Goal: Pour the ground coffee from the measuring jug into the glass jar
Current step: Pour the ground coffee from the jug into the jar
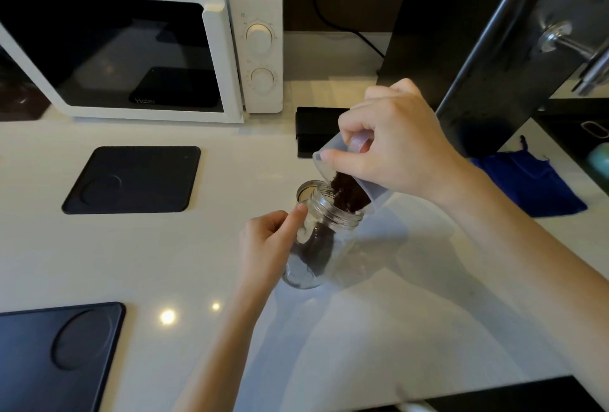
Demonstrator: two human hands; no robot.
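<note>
A clear glass jar [333, 247] stands on the white counter [230, 263] with its mouth open and dark ground coffee inside. My left hand [267, 243] grips the jar's left side. My right hand [392, 148] holds a translucent plastic measuring jug [333, 161] by its handle, tipped steeply with its rim over the jar's mouth. Dark ground coffee [349, 195] slides from the jug into the jar. A round metal lid [304, 192] lies just behind the jar.
A white microwave [141, 36] stands at the back left. Two black mats lie on the counter, one mid-left [131, 179] and one at the near left [56, 355]. A small black box [314, 131] sits behind the jug, a blue cloth [527, 184] to the right.
</note>
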